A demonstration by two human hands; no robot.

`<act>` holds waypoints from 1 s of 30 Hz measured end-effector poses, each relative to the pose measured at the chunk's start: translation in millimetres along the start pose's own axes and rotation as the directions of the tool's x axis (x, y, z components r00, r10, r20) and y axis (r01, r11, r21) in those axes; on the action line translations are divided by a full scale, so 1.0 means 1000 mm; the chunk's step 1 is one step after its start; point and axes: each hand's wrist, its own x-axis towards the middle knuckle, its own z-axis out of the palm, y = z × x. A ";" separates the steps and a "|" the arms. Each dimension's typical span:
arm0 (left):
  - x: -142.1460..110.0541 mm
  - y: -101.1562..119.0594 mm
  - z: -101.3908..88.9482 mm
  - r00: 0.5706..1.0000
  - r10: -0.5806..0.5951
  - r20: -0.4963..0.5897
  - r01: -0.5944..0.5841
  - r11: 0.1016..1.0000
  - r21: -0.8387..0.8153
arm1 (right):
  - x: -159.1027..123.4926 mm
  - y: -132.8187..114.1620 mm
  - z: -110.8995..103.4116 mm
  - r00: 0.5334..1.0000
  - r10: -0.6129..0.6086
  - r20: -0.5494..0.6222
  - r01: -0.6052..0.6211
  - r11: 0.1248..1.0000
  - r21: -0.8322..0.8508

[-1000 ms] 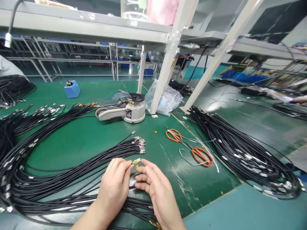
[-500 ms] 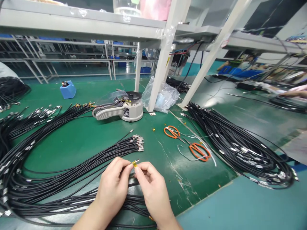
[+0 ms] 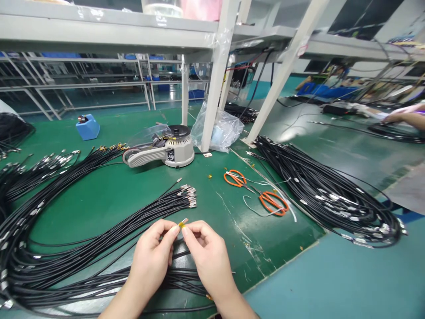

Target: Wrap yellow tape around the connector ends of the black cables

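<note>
Between thumb and fingers, my left hand [image 3: 151, 250] pinches a black cable just behind its small metal-tipped connector [image 3: 185, 220]. A piece of yellow tape [image 3: 181, 224] sits around or against that connector. My right hand [image 3: 207, 252] is closed too, its thumb and forefinger pinching the tape close to the left fingertips. The fingers partly cover the tape, so how far it is wrapped is hidden. A bundle of black cables [image 3: 133, 221] lies behind my hands, its connector ends pointing right, and further cables run beneath my wrists.
A round tape dispenser [image 3: 179, 150] stands at mid-table, with a blue holder [image 3: 88, 127] to its left. Orange-handled scissors [image 3: 272, 204] lie to the right among white strips. Coiled black cables [image 3: 325, 195] lie beyond them. A co-worker's hand [image 3: 403, 116] shows at far right.
My right hand went from spread fingers beside the connector to pinching the tape on it. The left hand kept its hold on the cable. The view shifted slightly.
</note>
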 end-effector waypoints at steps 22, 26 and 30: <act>0.017 -0.002 -0.024 0.804 -0.068 0.590 0.373 0.831 -0.412 | 0.004 -0.006 -0.009 0.983 -0.006 0.183 -0.025 0.986 0.166; 0.015 -0.001 -0.028 0.731 -0.057 0.679 0.437 0.804 -0.403 | 0.004 -0.003 -0.012 0.963 0.010 0.268 -0.081 0.963 0.257; 0.015 -0.002 -0.030 0.675 -0.084 0.733 0.479 0.805 -0.350 | 0.005 -0.001 -0.014 0.931 -0.145 0.334 0.074 0.974 0.215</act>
